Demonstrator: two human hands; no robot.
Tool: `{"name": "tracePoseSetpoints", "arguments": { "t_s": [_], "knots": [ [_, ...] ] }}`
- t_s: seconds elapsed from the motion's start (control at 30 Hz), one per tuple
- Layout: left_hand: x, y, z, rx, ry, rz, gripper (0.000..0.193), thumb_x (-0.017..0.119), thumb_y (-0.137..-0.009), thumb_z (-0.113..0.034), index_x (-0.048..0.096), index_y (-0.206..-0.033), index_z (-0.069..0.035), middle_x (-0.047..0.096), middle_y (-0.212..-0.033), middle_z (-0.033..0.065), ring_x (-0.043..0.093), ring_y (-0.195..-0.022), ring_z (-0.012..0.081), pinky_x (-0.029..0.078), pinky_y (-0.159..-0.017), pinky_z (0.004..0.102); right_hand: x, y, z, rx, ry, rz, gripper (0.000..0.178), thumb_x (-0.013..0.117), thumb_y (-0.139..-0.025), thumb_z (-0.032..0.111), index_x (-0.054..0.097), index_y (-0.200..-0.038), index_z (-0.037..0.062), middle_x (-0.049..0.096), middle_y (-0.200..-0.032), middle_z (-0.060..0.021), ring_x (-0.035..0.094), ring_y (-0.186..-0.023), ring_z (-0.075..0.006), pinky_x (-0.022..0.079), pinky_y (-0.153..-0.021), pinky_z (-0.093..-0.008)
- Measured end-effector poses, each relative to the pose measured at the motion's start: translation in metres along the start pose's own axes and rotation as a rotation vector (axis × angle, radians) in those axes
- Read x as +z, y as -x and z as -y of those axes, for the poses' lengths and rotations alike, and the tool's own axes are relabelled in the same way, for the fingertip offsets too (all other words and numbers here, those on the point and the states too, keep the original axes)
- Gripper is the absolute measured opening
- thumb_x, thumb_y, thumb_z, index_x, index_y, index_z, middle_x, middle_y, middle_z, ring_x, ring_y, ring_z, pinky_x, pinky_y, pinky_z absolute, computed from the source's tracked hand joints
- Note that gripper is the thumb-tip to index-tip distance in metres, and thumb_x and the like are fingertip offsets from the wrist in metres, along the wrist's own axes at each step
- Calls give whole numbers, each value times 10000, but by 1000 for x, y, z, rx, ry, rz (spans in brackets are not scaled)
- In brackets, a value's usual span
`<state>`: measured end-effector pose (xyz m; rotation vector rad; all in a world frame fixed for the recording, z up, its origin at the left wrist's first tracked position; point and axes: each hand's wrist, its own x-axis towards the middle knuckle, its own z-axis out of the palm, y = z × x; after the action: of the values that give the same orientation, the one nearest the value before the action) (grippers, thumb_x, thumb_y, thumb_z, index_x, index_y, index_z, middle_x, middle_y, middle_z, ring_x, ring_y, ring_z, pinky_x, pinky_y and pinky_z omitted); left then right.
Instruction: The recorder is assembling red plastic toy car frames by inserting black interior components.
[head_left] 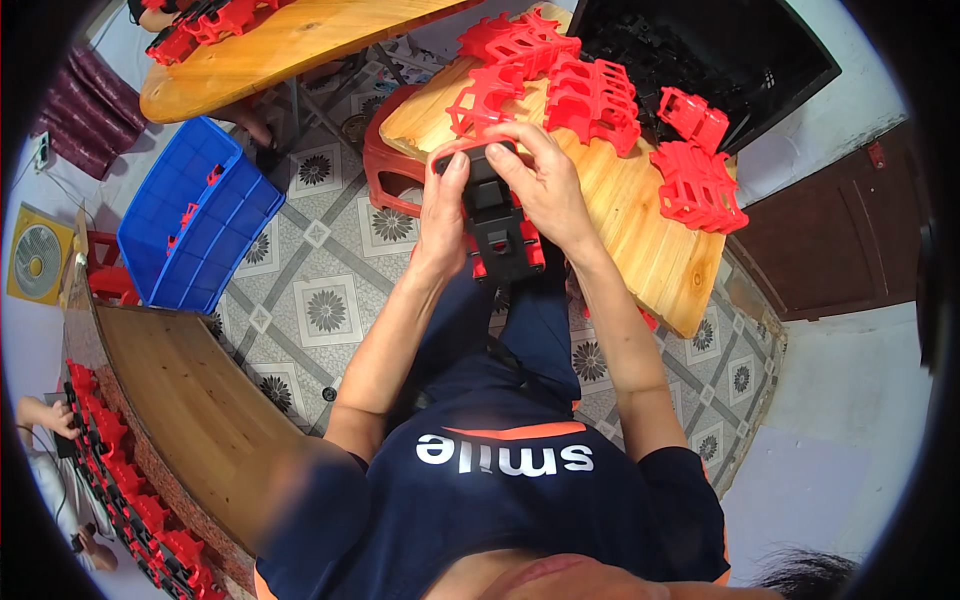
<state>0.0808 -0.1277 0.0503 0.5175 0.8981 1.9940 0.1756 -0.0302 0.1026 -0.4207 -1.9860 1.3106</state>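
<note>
Both my hands grip a black-and-red plastic assembly, shaped like a toy vehicle body, in front of my lap. My left hand is wrapped along its left side, the thumb pressed near the top end. On the opposite side my right hand has its thumb on the black top and its fingers curled over the red upper edge. The underside and most of the fingertips are hidden. Just beyond and to the right, red plastic shells stand grouped on a wooden table.
More red shells sit at the table's right. A black bin with dark parts stands behind. A red stool is beside the table, a blue crate at left. Another person's hand works by a row of red-and-black parts.
</note>
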Motion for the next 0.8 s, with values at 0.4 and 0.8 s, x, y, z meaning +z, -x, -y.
{"name": "tracePoseSetpoints", "arguments": {
  "t_s": [0.4,0.8],
  "knots": [
    [26,-7,-23,202,-106,-69,422,643,-951,-321,466,-1247,-77,585,-1139,69,573,-1017,140,482,-903,313,0,-10,5,158,-245,126,647,585,-963,452,437,-1408,6,606,-1235,-131,578,-1101,-160,450,-958,-305],
    [31,-25,-54,358,-181,35,955,695,-885,-237,2,-1540,-183,440,-1367,115,479,-1215,218,429,-1009,378,-10,5,-2,157,-391,1,667,662,-927,186,344,-1453,-75,522,-1354,-164,512,-1238,-207,405,-1047,-335]
  ]
}}
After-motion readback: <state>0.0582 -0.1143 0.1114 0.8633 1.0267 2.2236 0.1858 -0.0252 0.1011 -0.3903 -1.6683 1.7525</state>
